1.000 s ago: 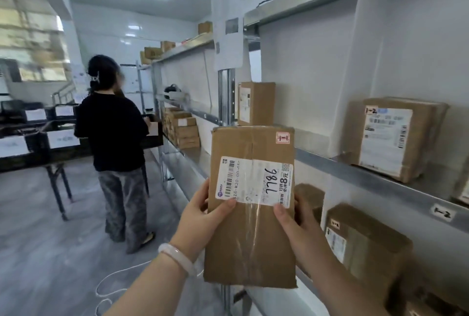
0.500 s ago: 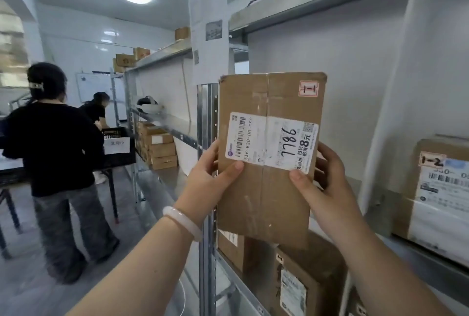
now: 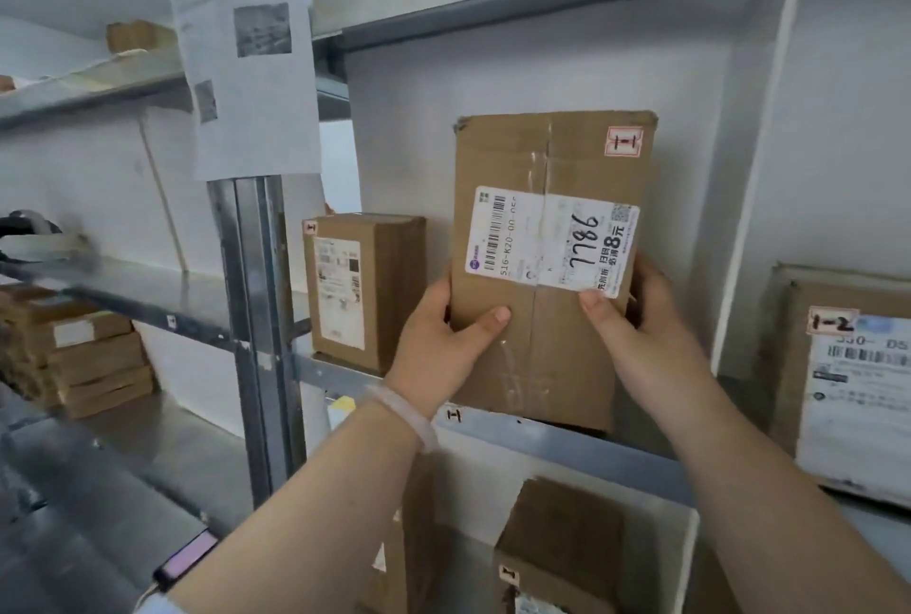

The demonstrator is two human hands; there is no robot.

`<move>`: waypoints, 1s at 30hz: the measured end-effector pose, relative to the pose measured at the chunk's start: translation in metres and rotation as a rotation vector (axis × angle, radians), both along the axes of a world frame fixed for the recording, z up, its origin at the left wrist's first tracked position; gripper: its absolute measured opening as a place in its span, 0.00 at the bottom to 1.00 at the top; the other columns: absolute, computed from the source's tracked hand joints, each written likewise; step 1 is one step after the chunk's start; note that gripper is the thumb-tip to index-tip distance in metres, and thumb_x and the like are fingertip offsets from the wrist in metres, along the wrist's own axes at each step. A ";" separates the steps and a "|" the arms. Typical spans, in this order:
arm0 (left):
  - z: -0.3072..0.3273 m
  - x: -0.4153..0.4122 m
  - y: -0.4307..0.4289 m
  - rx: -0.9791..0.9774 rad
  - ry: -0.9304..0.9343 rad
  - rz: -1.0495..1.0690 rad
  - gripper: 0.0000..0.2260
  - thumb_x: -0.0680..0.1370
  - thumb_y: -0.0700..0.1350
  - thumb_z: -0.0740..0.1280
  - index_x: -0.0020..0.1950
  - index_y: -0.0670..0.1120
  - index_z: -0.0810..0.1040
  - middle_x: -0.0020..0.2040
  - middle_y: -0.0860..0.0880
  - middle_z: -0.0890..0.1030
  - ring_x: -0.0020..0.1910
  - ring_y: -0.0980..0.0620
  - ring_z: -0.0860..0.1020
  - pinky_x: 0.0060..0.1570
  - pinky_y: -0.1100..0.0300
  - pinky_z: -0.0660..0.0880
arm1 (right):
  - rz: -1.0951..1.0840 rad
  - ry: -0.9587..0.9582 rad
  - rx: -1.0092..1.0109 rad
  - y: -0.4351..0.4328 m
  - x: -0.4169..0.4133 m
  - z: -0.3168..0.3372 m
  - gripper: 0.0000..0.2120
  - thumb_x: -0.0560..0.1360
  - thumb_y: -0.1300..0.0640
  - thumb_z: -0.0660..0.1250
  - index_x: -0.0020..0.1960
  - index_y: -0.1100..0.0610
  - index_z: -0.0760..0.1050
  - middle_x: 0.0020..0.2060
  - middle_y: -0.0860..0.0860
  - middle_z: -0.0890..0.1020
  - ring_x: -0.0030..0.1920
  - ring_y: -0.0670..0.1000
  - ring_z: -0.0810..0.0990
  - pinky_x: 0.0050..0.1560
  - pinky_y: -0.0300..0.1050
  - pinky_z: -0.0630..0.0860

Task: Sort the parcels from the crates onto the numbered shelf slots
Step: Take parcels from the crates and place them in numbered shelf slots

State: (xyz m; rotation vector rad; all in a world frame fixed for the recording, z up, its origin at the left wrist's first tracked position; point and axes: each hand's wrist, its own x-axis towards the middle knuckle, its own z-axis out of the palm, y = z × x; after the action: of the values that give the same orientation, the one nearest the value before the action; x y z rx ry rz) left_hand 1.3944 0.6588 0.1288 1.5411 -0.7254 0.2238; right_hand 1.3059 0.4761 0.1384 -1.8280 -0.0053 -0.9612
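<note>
1. The shelf (image 3: 567,441) has gone from something off to my right, seen from the aisle a second ago, to filling my view. I now face its middle level square on.
2. The white divider (image 3: 754,169) closes this bay on the right. It was far off at the edge before and is now just right of my load.
3. The parcel (image 3: 542,160) has come up from low in the aisle, near the upright post (image 3: 256,317), and into the bay. It stands upright between the divider and a smaller box, with its lower edge at the shelf's front lip. I cannot tell whether it rests there yet.
4. The smaller box (image 3: 365,288) stands to its left on the same level. The parcel marked 1-2 (image 3: 848,391) sits beyond the divider, in the next bay.
5. My hands have kept their hold. The left hand (image 3: 438,342) and right hand (image 3: 641,332) are apart, each clamped on a lower side of the parcel with the thumb across its front.
6. The red-edged sticker (image 3: 623,141) on the parcel and the slot tag (image 3: 453,415) on the lip seem to carry the same mark. I judge this is the right slot, so I only need to set the parcel down, let go and return to the crates.
</note>
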 end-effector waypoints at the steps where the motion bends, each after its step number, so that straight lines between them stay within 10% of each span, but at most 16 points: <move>1: -0.003 0.006 -0.003 0.007 0.001 -0.030 0.24 0.76 0.52 0.73 0.69 0.63 0.70 0.56 0.67 0.79 0.55 0.67 0.78 0.46 0.73 0.76 | -0.046 0.003 -0.005 -0.002 0.002 -0.002 0.29 0.76 0.41 0.67 0.74 0.35 0.60 0.58 0.27 0.73 0.54 0.28 0.72 0.45 0.29 0.65; 23: -0.013 0.035 -0.016 0.043 -0.070 -0.285 0.31 0.76 0.45 0.74 0.72 0.64 0.64 0.58 0.68 0.76 0.56 0.69 0.75 0.45 0.78 0.73 | -0.424 0.026 -0.070 0.021 0.002 -0.041 0.30 0.73 0.54 0.74 0.71 0.43 0.65 0.54 0.30 0.74 0.53 0.25 0.73 0.41 0.19 0.69; 30: -0.018 0.026 0.001 0.061 -0.188 -0.198 0.37 0.75 0.49 0.74 0.75 0.67 0.56 0.73 0.61 0.67 0.72 0.61 0.65 0.69 0.62 0.67 | -0.590 -0.128 -0.176 0.049 -0.009 -0.048 0.42 0.73 0.50 0.73 0.79 0.45 0.53 0.75 0.44 0.64 0.75 0.44 0.61 0.74 0.48 0.64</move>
State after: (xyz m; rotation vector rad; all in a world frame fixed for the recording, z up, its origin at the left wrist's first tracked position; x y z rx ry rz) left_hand 1.4199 0.6598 0.1109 1.5068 -1.0355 0.2021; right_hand 1.2968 0.5248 0.0906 -1.9660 0.4019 -1.5258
